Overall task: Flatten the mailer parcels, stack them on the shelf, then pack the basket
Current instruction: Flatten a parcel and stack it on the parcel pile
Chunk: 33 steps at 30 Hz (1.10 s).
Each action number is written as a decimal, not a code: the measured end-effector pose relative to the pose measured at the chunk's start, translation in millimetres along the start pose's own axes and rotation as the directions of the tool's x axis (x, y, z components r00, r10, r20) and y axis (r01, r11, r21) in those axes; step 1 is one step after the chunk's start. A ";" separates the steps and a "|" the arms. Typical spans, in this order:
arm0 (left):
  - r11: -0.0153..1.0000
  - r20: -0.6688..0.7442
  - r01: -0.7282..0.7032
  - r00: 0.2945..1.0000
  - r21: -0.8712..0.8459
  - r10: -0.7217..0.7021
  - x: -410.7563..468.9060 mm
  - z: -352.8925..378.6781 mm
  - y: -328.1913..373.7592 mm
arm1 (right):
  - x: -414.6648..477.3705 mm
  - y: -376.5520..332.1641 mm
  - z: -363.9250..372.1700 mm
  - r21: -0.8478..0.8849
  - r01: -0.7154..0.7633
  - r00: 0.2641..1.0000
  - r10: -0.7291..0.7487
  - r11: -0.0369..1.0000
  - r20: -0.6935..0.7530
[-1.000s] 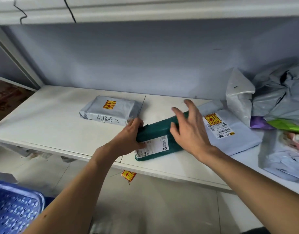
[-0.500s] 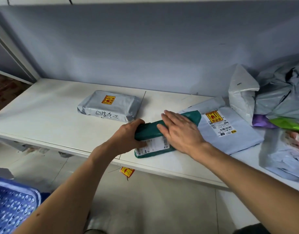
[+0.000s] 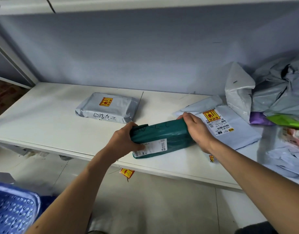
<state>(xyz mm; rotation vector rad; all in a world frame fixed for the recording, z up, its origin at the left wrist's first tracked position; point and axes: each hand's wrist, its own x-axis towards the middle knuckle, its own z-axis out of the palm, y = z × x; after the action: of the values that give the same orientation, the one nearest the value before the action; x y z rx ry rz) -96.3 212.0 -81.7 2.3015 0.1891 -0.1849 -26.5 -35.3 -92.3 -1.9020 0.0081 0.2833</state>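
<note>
A dark green mailer parcel (image 3: 164, 137) with a white label lies near the front edge of the white shelf (image 3: 43, 115). My left hand (image 3: 125, 141) grips its left end, thumb on the label side. My right hand (image 3: 196, 130) grips its right end, fingers curled over the top. A grey parcel (image 3: 108, 107) with an orange sticker and handwritten numbers lies flat behind, to the left. A pale flat mailer (image 3: 229, 129) with a label lies to the right, partly under my right hand.
Crumpled grey, white, purple and green bags (image 3: 272, 98) pile up at the shelf's right end, with more pale mailers (image 3: 284, 157) in front of them. A blue perforated basket (image 3: 11, 210) stands on the floor at lower left. An orange sticker (image 3: 126, 173) lies on the floor under the shelf edge.
My right hand slid from lying flat on top of the green parcel to its right end and now grips it. The left hand stays on the left end.
</note>
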 end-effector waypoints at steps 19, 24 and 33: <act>0.637 0.088 0.078 0.996 -0.767 -0.016 2.3 36.9 -38.2 | 15.8 39.8 26.0 0.381 -0.254 0.962 0.273 0.889 0.004; 0.665 0.056 0.125 0.991 -0.736 -0.124 4.8 33.0 -32.9 | 18.9 33.3 26.9 0.341 -0.253 0.961 0.276 0.905 -0.020; 0.306 0.310 0.537 0.771 -0.786 -0.556 7.6 14.7 -30.8 | 10.1 -12.9 42.4 -0.045 -0.035 0.989 0.041 0.998 0.143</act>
<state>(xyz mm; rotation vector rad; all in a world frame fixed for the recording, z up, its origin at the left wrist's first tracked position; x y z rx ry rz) -95.9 222.3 -115.1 1.1362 0.8951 -0.3276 -22.9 9.9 -95.8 -1.9214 -0.0595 0.4491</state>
